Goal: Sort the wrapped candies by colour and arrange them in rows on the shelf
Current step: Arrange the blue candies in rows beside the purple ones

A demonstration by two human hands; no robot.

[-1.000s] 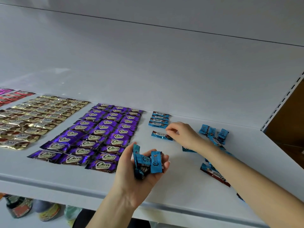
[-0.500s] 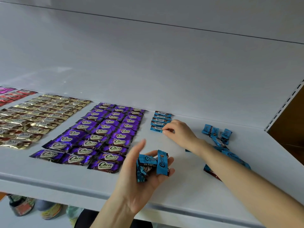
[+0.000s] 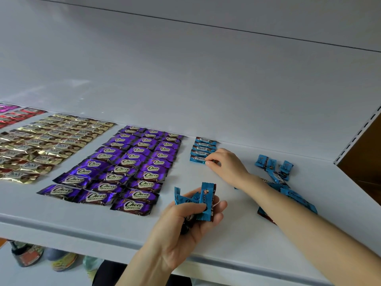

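On the white shelf (image 3: 206, 112) a short row of blue candies (image 3: 203, 148) runs back to the wall. My right hand (image 3: 225, 165) pinches the right end of the nearest blue candy (image 3: 198, 159) in that row. My left hand (image 3: 185, 219), palm up over the shelf's front, holds a bunch of blue candies (image 3: 203, 200) between thumb and fingers. Loose blue candies (image 3: 274, 168) lie in a heap to the right, partly hidden by my right forearm. Purple candies (image 3: 132, 168) fill three rows left of the blue ones.
Gold candies (image 3: 41, 145) lie in rows further left, with red and pink ones (image 3: 12, 116) at the left edge. The shelf's slotted upright (image 3: 358, 135) stands at the right. Shoes (image 3: 41, 256) sit on the floor below the shelf's front lip.
My right hand slid a blue candy back and left until it joined the near end of the blue row. My left thumb came back down onto the bunch it holds.
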